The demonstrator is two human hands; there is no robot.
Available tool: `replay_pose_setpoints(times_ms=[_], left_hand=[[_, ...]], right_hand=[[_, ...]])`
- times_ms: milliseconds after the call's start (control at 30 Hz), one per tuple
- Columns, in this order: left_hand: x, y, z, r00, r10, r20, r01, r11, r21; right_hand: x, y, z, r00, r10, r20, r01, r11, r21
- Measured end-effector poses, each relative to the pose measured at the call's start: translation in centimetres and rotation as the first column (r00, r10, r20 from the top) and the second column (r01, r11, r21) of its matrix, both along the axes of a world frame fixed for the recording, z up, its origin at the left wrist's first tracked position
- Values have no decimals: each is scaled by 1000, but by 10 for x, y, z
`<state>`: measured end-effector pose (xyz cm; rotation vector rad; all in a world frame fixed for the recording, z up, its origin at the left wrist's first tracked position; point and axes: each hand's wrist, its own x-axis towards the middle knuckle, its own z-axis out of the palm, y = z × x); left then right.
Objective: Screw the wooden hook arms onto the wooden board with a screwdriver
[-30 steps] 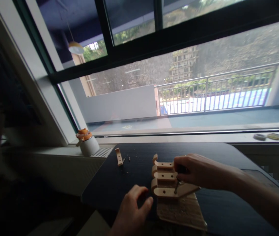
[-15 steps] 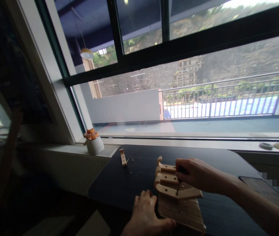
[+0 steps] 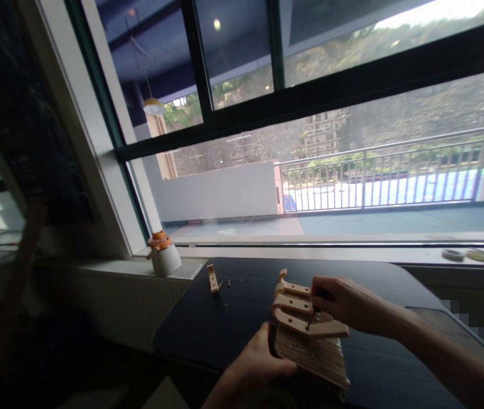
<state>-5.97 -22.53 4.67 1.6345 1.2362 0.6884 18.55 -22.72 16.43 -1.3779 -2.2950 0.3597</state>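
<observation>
My right hand [image 3: 334, 296] is closed around the dark handle of a screwdriver [image 3: 311, 319]. Its thin shaft slants down to a hole in the nearest light wooden hook [image 3: 295, 323]. That hook lies across a brown wooden board [image 3: 312, 353], and two more curved wooden hooks [image 3: 293, 303] sit beyond it in a row. At the board's left edge, my left hand [image 3: 257, 359] grips with the thumb over the top and the fingers hidden below. A loose wooden hook [image 3: 212, 279] rests on the far left of the dark table, with a few screws [image 3: 229, 283] beside it.
The dark table [image 3: 191, 318] stands against the window sill. On the sill is a pale grey pot [image 3: 166, 260] with an orange top. Tape rolls [image 3: 454, 255] lie at the sill's right end. A flat dark device [image 3: 432, 318] lies near my right forearm.
My left hand has gone from spread fingers beside the board to gripping its left edge, and the board looks slightly tilted. The screwdriver stays at the same hook. The view has shifted a little.
</observation>
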Motion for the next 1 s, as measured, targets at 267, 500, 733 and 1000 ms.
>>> replay_pose_setpoints(times_ms=[267, 500, 733, 1000], left_hand=[[17, 44, -1, 976, 73, 204, -10, 956, -294], [31, 66, 0, 889, 192, 415, -125, 975, -183], [30, 119, 16, 703, 190, 686, -296, 954, 39], [17, 143, -12, 560, 133, 818, -363, 927, 98]], right_hand=[[7, 12, -5, 998, -22, -54, 24, 999, 29], [7, 18, -7, 994, -71, -84, 80, 990, 119], [-12, 58, -26, 983, -126, -136, 162, 940, 300], [-32, 91, -76, 990, -69, -125, 134, 752, 645]])
